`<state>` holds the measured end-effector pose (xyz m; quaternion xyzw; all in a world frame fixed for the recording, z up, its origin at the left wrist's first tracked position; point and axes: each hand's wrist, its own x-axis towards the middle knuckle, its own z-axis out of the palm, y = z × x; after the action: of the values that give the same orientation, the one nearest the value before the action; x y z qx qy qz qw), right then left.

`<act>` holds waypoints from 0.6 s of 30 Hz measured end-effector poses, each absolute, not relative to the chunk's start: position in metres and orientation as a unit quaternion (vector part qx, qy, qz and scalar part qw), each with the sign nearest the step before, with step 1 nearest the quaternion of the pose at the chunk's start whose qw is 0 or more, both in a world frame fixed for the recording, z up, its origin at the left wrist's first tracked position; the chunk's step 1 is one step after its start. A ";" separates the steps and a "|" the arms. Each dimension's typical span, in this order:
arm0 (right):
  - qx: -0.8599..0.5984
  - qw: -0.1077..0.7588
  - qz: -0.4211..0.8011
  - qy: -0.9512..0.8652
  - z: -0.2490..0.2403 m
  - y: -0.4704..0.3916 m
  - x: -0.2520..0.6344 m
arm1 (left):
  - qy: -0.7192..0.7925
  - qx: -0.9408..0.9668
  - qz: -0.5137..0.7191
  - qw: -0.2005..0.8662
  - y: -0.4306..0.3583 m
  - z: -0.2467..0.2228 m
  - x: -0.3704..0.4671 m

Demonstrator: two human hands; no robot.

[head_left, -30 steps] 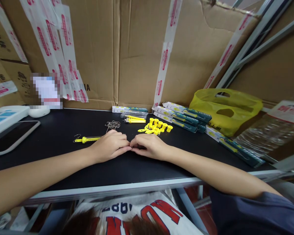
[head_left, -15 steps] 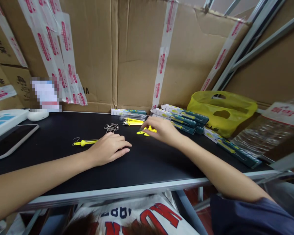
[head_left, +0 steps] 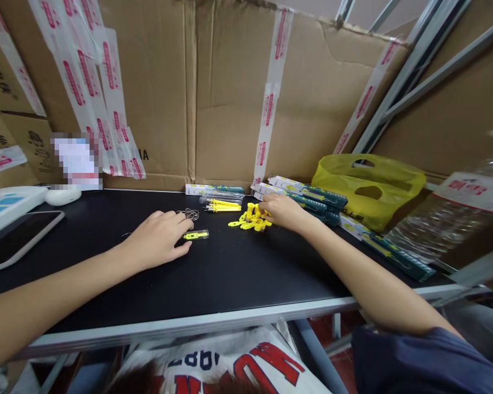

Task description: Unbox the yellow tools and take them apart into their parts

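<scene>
My left hand is over a clear tube with a yellow part inside; its thumb is apart from its fingers and the tube's far end sticks out to the right. Just behind that hand lie bent metal hooks. At the right edge of a pile of small yellow pieces is my right hand; its fingertips point down at the pile and I cannot make out what is between them. Yellow rods with metal tips and clear tubes lie side by side behind the pile.
Printed boxes lie stacked at the back right, beside a yellow plastic bag and a large clear bottle. A phone and a white power strip are on the left. Cardboard stands behind the table.
My left hand has moved left, over the yellow tube, uncovering its right end. My right hand has shifted right, so more of the yellow pile shows.
</scene>
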<state>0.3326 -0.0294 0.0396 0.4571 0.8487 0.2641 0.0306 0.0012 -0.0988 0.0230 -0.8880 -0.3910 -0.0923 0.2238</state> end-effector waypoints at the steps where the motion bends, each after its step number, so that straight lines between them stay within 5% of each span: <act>1: 0.456 0.033 0.264 0.849 0.040 -0.029 0.333 | -0.397 -0.888 -0.082 0.217 -0.099 0.024 0.001; 13: 0.446 0.009 0.256 0.858 0.038 -0.028 0.336 | -0.427 -0.892 -0.049 0.139 -0.098 0.022 0.002; 18: 0.407 -0.132 0.167 0.888 0.044 -0.046 0.314 | -0.403 -0.905 -0.095 0.092 -0.099 0.017 0.006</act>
<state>0.3141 -0.0457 0.0435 0.4074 0.8881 0.1670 -0.1315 0.0062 -0.0987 0.0167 -0.9055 -0.4035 -0.0946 0.0917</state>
